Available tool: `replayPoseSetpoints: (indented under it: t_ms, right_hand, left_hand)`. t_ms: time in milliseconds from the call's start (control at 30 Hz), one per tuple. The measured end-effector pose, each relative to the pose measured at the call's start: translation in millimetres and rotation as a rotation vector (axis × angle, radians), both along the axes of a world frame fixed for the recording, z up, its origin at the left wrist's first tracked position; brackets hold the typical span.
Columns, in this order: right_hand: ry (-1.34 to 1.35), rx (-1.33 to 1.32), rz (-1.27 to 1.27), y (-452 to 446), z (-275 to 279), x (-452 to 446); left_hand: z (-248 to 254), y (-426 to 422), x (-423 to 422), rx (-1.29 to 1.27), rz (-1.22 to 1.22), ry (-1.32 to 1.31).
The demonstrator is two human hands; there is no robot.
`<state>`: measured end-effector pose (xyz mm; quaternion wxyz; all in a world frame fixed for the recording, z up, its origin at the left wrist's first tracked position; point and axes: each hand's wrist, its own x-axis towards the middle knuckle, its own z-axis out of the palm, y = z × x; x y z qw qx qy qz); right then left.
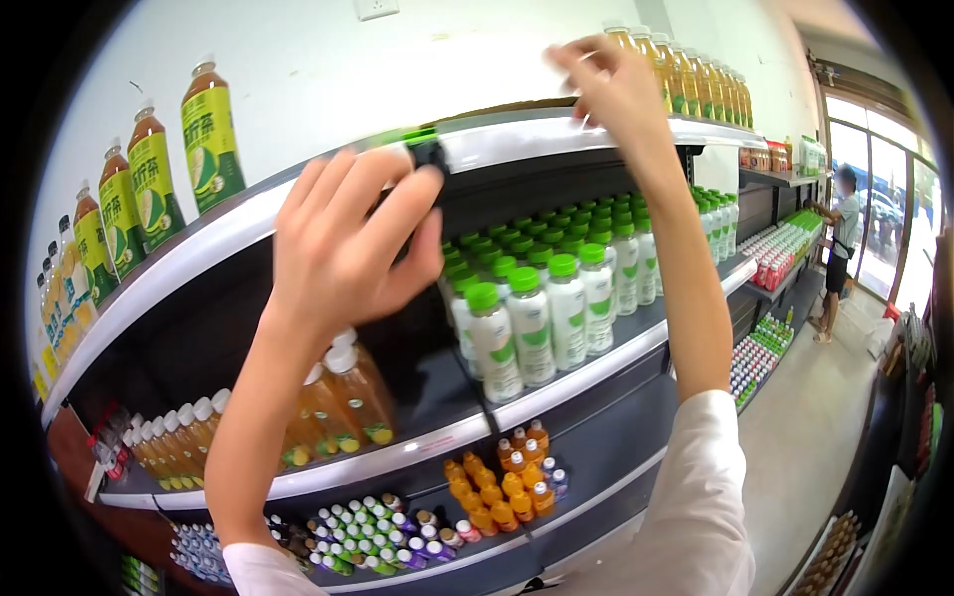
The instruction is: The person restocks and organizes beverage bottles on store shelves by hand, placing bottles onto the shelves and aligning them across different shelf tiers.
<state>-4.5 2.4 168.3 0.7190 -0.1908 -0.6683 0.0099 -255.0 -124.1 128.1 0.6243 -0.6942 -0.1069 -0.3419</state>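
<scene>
Left hand (head view): raised in front of the upper shelf with a white front strip (pixel 527 137); the hand (pixel 348 238) has its fingers bent and the thumb bowed toward them. Whether it grasps anything I cannot tell.
Black-and-green piece: a small, hard-looking black piece with a bright green top (pixel 425 149) shows beside the left fingertips, at the shelf's front edge; contact is unclear. It looks stiff and light; the sides would give the surest hold.
Right hand (head view): lifted higher, the hand (pixel 616 89) is blurred, fingers loosely parted, with nothing visible in its grasp.
Upper-right bottles: a row of clear plastic bottles of amber drink with pale caps (pixel 686 79) stands upright on the upper shelf, behind and beside the right hand. Being full, they should be fairly heavy, smooth and slightly yielding; the middle of the body suits a wrapped grip.
Middle shelf: white bottles with green caps and green-marked labels (pixel 527 328) stand in close rows below and between the hands.
Upper left: tall brown-drink bottles with yellow-green labels (pixel 211 139) stand spaced along the shelf.
Aisle: another person (pixel 845 228) stands beside the far shelving.
</scene>
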Motion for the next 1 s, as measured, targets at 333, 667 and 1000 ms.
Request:
replayPoseSetpoints:
  t_ms: [333,667,1000]
  right_hand:
    - [-0.14,0.028,-0.75,143.3,68.9,101.6]
    - [0.133,0.429,-0.279,101.6,66.4,103.6]
    - [-0.014,0.764,0.625,12.2,44.4,104.2]
  left_hand:
    - [66.3,166.8,179.4,-0.28,0.233,-0.448]
    - [71.3,199.8,227.2,-0.441,0.32,-0.619]
    - [80.3,91.3,179.8,0.125,0.145,-0.325]
